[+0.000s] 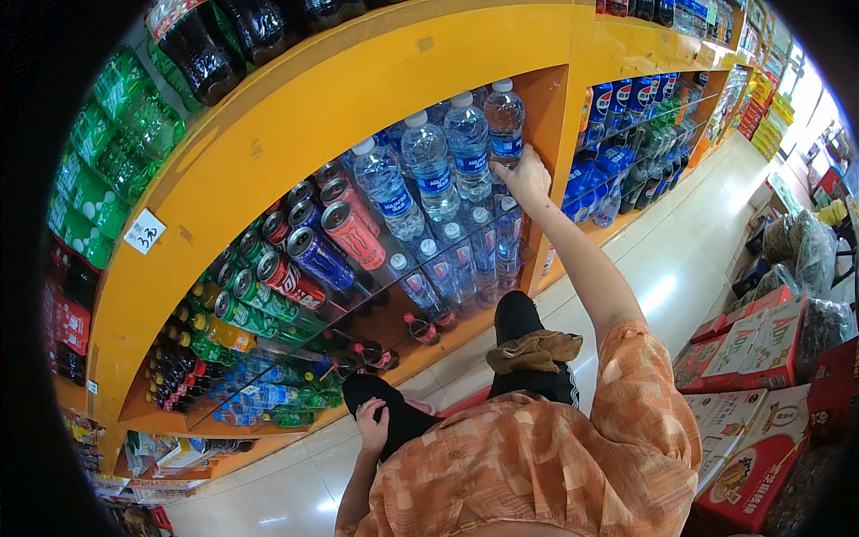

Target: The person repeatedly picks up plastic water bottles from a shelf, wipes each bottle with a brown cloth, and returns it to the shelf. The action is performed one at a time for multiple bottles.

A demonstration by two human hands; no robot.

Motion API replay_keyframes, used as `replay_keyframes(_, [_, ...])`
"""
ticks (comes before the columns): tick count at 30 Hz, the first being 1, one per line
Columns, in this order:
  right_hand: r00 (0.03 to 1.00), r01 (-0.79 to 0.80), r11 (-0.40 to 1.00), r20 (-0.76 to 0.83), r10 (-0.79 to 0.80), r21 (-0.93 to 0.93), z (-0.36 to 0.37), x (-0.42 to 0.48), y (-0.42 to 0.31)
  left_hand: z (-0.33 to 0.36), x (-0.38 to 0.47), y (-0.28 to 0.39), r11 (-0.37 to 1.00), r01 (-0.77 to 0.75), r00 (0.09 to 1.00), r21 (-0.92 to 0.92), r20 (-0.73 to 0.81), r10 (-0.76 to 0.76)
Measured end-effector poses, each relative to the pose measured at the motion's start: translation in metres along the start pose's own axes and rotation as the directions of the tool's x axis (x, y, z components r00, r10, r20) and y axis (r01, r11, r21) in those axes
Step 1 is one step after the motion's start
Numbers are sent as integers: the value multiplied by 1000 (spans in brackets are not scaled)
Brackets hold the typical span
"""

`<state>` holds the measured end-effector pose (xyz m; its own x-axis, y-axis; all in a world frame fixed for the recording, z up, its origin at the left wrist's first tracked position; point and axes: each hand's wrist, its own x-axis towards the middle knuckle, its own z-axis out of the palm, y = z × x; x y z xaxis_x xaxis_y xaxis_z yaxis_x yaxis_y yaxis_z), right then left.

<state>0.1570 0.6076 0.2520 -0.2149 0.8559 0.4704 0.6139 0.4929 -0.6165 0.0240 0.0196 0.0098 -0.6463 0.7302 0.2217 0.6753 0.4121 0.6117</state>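
Observation:
My right hand (527, 177) reaches to the shelf's right end, its fingers against the lower part of a clear Aquafina water bottle (504, 121); whether they close around it I cannot tell. More Aquafina bottles (433, 171) stand in rows to its left, on a glass shelf (376, 288). Beside them are pink Monster cans (352, 235), purple cans (321, 258) and red cans (290, 278). My left hand (373, 423) rests on my left knee, holding nothing. A brown cloth (535, 351) lies over my right thigh.
A yellow shelf frame (295, 101) surrounds the drinks. Small bottles (421, 329) stand below the glass. Large green soda bottles (100, 181) are at left, Pepsi bottles (599, 107) in the right bay. Cartons (751, 349) are stacked on the tiled floor (644, 248) behind me at right.

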Motion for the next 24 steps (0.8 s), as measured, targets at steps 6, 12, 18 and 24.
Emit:
replay_keyframes(6, [998, 26, 1000, 53, -26, -12, 7, 4, 11, -1, 3, 3, 1000, -5, 1000, -15, -7, 5])
replay_keyframes(12, [995, 70, 998, 67, -69, -4, 3, 1, 16, 0, 0, 0, 1000, -5, 1000, -19, -23, 5])
replay_keyframes(18, [983, 175, 979, -73, -168, 106, -15, -38, -2, 2, -2, -3, 1000, -2, 999, -20, -43, 1])
replay_keyframes(24, [972, 230, 968, 21, -234, 98, -8, -49, -35, 4, 0, -4, 1000, 1, 1000, -9, -29, -1])
